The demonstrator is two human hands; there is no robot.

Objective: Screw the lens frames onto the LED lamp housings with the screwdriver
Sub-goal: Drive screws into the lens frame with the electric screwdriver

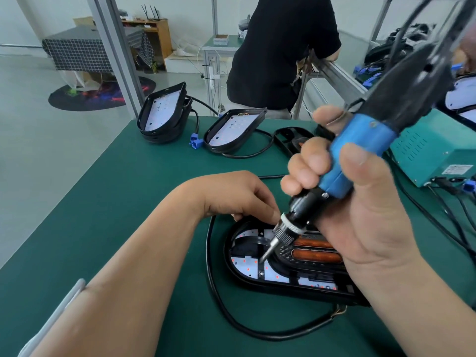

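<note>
Green matting covers the desk (116, 189) in front of me, and on it, close to me, lies the black oval LED lamp housing (283, 287) with its white, red-dotted circuit board facing up. A black plastic lens frame (286, 253) with two orange strips sits inside the housing. My right hand (360, 228) is wrapped tight round the blue-and-black electric screwdriver (360, 140), fingers on the far side of the blue grip and thumb on the near side. The tool leans up and away to the right, and its slim metal bit points down to the board beside a strut of the frame. A small silver screw (261, 273) sits in that strut, just nearer to me than the bit tip. My left hand (239, 197) lies on the far rim of the housing with its fingers curled over the edge. The housing's thick black cable (231, 318) loops round its left side and across the mat towards me.

At the far edge of the desk are a stack of black housings (164, 117) and a single one (234, 132), with blue plug connectors (195, 140) between them. A teal metal box (432, 150) stands to the right. Beyond the desk a person in a black shirt (280, 47) leans on an aluminium rail.
</note>
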